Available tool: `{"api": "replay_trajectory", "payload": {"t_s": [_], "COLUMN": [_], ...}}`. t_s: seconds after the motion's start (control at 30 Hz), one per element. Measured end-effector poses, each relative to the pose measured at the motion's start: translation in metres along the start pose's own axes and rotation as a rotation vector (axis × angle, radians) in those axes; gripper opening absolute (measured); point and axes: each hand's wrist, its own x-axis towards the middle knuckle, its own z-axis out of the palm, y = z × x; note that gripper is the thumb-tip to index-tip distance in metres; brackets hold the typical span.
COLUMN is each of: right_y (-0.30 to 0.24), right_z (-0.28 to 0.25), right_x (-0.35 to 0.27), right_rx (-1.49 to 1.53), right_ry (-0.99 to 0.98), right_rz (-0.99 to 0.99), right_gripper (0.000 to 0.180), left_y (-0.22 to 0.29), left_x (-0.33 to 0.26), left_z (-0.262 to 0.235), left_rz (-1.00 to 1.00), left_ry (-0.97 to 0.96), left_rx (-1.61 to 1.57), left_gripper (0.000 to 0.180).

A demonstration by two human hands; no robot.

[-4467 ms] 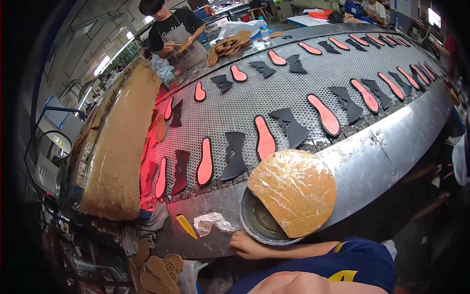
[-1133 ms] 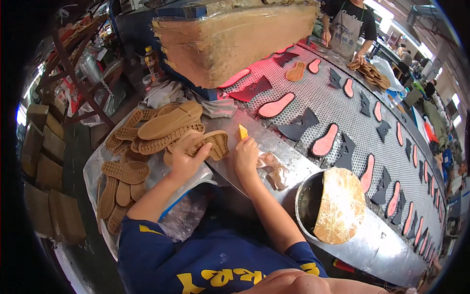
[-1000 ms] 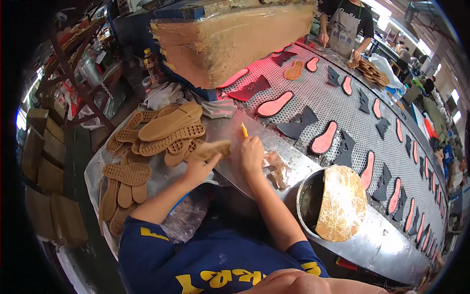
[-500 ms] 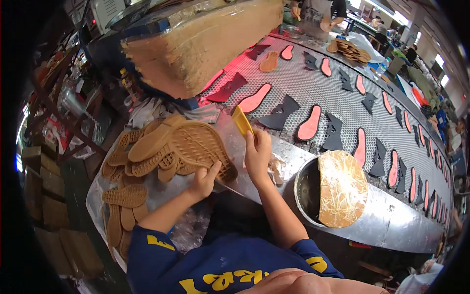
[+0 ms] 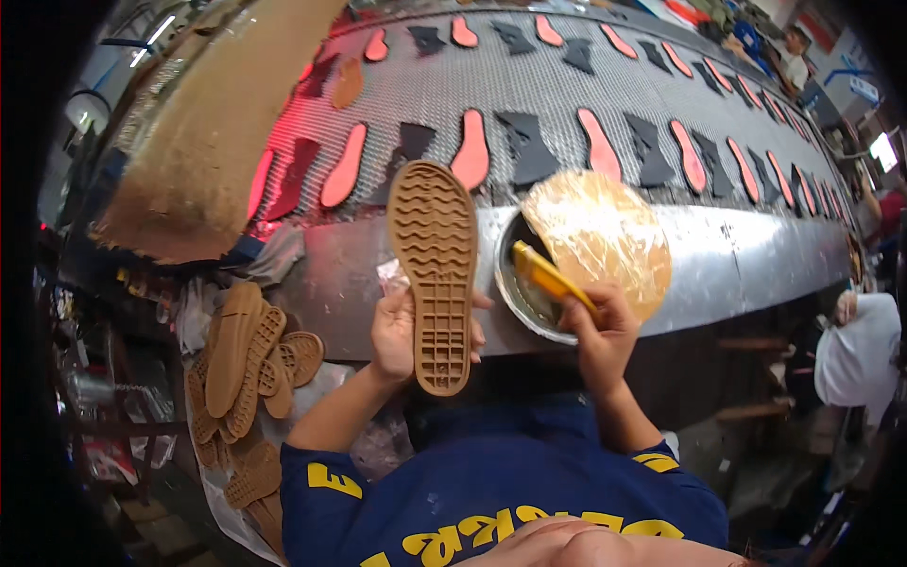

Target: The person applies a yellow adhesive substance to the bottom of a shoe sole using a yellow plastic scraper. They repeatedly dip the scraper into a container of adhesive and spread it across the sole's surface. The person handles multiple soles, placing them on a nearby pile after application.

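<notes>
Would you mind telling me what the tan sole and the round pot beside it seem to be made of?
The tan sole in the left hand looks like matte rubber, with moulded wavy and grid tread. The round pot looks like metal, judging by its grey, shiny rim; its crinkled, glossy cover may be plastic film.

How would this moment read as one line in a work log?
left hand: holds tan shoe sole, tread up | right hand: holds yellow brush at round metal tin | behind: belt with red and dark cut pieces

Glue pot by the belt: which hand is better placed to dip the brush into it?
Right. The right hand already holds the yellow brush, its tip over the open glue pot. The left hand is busy holding the tan sole upright.
</notes>
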Motion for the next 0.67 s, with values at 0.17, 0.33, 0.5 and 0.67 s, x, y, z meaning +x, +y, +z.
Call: {"api": "replay_trajectory", "payload": {"t_s": [0.17, 0.33, 0.5, 0.67], "right_y": [0.011, 0.014, 0.017, 0.023], "right_z": [-0.025, -0.008, 0.004, 0.005], "right_x": [-0.007, 0.001, 0.006, 0.000], "right_rx": [-0.296, -0.669, -0.789, -0.485], "right_ry": [0.068, 0.015, -0.108, -0.003], "right_rz": [-0.045, -0.227, -0.221, -0.100], "right_gripper": [0.015, 0.022, 0.018, 0.019], "left_y": [-0.027, -0.027, -0.026, -0.023], "left_x": [0.003, 0.002, 0.007, 0.002], "left_z": [-0.023, -0.040, -0.044, -0.046], "left_rz": [-0.199, -0.217, -0.192, -0.183], "left_ry": [-0.125, -0.138, -0.177, -0.073], "left_rx": [-0.206, -0.388, -0.389, -0.231], "left_gripper": [0.064, 0.065, 0.071, 0.079]}}
